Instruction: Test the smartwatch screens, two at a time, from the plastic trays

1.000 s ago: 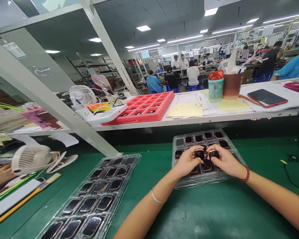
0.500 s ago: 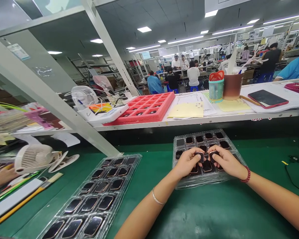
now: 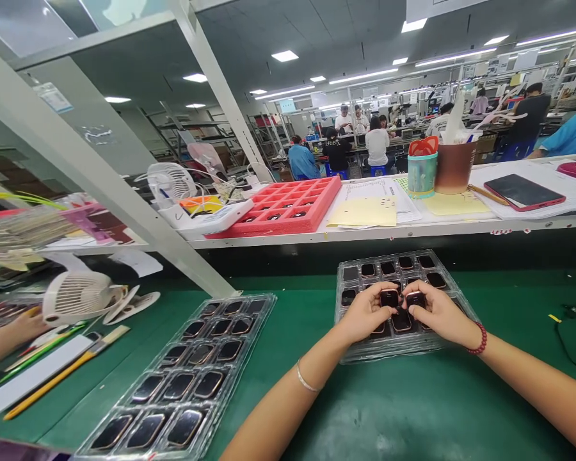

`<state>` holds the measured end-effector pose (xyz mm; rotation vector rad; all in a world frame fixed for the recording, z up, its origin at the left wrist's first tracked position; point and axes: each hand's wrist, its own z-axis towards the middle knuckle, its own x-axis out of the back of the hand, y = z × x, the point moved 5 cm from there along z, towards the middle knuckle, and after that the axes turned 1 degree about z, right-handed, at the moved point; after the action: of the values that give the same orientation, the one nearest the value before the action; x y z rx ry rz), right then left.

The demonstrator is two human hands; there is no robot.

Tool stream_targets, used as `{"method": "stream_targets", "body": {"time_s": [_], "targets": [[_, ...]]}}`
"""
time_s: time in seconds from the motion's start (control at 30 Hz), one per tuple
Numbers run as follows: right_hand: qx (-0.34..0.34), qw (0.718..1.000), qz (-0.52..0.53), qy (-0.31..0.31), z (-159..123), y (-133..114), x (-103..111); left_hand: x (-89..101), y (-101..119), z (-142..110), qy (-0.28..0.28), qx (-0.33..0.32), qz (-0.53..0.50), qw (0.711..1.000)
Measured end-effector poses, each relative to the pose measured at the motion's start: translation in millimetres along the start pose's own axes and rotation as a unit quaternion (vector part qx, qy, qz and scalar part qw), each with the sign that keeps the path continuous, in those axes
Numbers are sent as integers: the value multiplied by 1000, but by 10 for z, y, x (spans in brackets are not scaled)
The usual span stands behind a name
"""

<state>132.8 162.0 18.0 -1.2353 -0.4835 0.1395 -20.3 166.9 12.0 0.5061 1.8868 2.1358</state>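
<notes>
My left hand (image 3: 368,310) is closed, pinching a dark smartwatch face with a gold-coloured rim (image 3: 389,298) between thumb and fingers. A similar smartwatch face (image 3: 415,299) is gripped in my right hand (image 3: 440,312). Both are held side by side, a small gap apart, above a stack of clear plastic trays (image 3: 342,351). More watch faces lie in the tray's compartments, such as one (image 3: 402,319) just below my hands; my fingers hide several. To the left, another clear tray (image 3: 264,320) holds rows of the same faces.
A red foam tray (image 3: 312,218), papers (image 3: 365,211), cups (image 3: 454,168) and a phone (image 3: 525,191) stand on the shelf. At left are a white fan (image 3: 74,298), brush (image 3: 67,372) and another person's hand (image 3: 22,330). A slanted white post (image 3: 192,266) meets the bench.
My left thumb has slid down off its watch face, and more of that face shows. The right thumb has also shifted lower. The whole view has moved slightly.
</notes>
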Motion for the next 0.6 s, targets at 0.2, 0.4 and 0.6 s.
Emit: {"method": "stream_targets", "body": {"time_s": [0.2, 0.4, 0.6], "targets": [[20, 999, -25, 1, 2, -17, -3, 2, -9, -2, 1, 25, 14, 1000], [19, 1000, -18, -11, -11, -43, -10, -5, 20, -12, 4, 20, -3, 1000], [8, 1000, -17, -14, -15, -32, -10, 7, 6, 27, 20, 28, -54, 998]]}}
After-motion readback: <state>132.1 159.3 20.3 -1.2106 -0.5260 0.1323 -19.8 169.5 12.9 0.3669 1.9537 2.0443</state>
